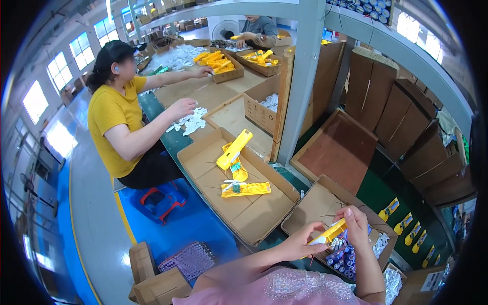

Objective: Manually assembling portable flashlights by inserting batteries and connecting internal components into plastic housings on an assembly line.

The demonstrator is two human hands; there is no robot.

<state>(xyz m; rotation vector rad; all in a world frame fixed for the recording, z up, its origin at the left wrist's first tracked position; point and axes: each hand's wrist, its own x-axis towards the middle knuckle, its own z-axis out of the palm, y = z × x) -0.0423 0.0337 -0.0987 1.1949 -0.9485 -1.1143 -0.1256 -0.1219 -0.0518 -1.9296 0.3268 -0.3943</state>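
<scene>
Both of my hands are on one long yellow plastic casing (333, 231), held tilted over a cardboard box. My left hand (303, 243) pinches its lower end, where something white shows near the fingertips. My right hand (357, 224) grips the upper end, its fingers curled round the edge. The inside of the casing is too small to make out. Beneath my hands, the cardboard box (316, 199) contains many blue cylindrical cells (341, 263) and small white pieces (380, 245). Thin dark wires stick up behind the casing.
A shallow cardboard tray (259, 216) to the left contains several yellow casings (246, 189) with green boards and wires. More yellow pieces (405, 222) lie on the green belt at right. A grey post (303, 86) rises beyond. A person in yellow (114, 112) reaches across the far bench.
</scene>
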